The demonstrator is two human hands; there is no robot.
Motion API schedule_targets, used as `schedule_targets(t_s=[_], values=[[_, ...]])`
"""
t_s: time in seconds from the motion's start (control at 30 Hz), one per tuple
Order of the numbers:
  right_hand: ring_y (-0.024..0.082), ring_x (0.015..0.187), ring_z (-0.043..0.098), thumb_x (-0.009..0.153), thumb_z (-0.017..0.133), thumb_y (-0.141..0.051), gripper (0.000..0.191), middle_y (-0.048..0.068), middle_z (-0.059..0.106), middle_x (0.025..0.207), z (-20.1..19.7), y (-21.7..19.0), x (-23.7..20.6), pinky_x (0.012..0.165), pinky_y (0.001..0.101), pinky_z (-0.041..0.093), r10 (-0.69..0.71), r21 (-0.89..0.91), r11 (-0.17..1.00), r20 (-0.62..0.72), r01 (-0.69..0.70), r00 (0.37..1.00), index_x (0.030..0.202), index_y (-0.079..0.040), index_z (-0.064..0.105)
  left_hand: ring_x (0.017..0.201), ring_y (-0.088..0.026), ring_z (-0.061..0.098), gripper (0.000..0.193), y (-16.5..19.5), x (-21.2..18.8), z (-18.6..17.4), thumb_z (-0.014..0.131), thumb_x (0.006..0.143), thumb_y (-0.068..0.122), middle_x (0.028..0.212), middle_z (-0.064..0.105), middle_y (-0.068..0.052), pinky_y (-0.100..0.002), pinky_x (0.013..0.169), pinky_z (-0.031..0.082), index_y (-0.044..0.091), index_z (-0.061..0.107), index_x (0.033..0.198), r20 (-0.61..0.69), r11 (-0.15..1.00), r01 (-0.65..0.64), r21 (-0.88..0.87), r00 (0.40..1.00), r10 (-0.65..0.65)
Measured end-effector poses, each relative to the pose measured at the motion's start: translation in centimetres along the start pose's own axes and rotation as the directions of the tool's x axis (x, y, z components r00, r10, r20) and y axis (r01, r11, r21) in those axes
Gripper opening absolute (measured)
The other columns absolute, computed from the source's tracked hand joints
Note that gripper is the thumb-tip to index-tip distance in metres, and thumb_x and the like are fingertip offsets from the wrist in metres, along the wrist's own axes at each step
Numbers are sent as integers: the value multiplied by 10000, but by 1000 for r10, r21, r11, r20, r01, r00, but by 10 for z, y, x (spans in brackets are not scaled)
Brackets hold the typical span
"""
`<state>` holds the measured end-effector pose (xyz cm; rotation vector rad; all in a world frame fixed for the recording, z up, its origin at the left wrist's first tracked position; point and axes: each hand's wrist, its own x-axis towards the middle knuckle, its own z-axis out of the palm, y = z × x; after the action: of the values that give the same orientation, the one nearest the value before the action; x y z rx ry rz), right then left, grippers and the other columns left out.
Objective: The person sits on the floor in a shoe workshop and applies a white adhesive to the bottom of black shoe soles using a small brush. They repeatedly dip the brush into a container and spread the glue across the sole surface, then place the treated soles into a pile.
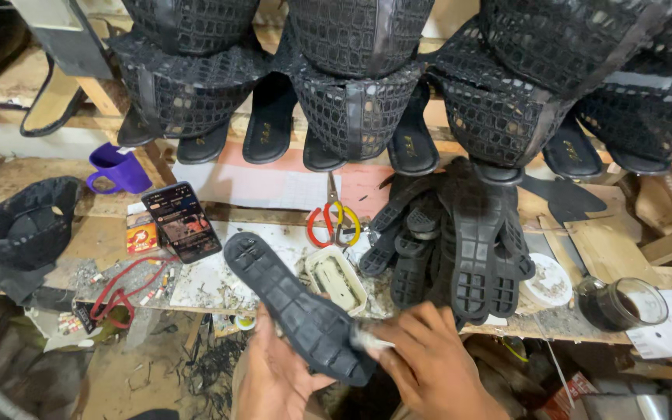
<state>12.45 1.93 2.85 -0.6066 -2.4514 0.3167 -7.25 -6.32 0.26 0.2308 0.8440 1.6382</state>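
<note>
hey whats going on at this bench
A person holds a black rubber shoe sole tread-up in the left hand, while the right hand presses a small white cloth or pad against its lower end. A pile of matching soles, scissors, a phone and a glass jar sit on the workbench.

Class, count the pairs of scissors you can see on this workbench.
1: the scissors with red and yellow handles lie on the bench behind the white tin. Others may be hidden.
</note>
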Motion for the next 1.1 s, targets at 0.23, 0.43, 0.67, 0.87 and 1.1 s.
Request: schedule_targets(t_s=[0.23,0.43,0.67,0.87,1.1], values=[[211,969,583,728,807,-174,426,-25,693,1021,21,-1,-19,803,401,377,-130,-27,991,-48,129,990,1149,-199,757,1173,-427,625,631,-7,6,4,281,1012,563,1426,548,-236,-682,850,572,239,309,1553,127,993,-45,-113,990,59],[227,958,624,748,810,-97,368,27,721,1047,20,14,-34,814,379,466,127,44,992,-226,-120,966,1106,-108,724,1210,-440,614,627,11,0,-4,341,919,498,1439,553,-198,-738,831,566,415,275,1538,-16,986,-135,-100,991,134],[212,856,621,792,828,-245,421,-23,721,1014,27,-1,-44,762,460,404,-191,-253,952,-64,170,979,1197,-142,775,1196,-440,610,646,11,-1,8,364,932,529,1400,554,-210,-737,812,555,344,290,1547,2,977,-152,-150,988,154],[195,865,658,777,795,-220,320,-2,759,1061,23,-8,-36,799,390,431,-83,-93,993,-180,67,980,1069,-105,731,1182,-432,635,650,14,-8,13,348,908,570,1410,579,-190,-720,792,578,433,281,1540,-50,994,-69,-84,997,65],[215,884,627,749,809,-248,341,18,748,1031,15,-7,-39,792,390,430,22,-73,997,-180,-36,983,1049,-101,742,1180,-477,623,673,8,-6,14,277,932,555,1437,568,-238,-738,803,578,354,292,1574,12,992,-90,-93,996,92]])
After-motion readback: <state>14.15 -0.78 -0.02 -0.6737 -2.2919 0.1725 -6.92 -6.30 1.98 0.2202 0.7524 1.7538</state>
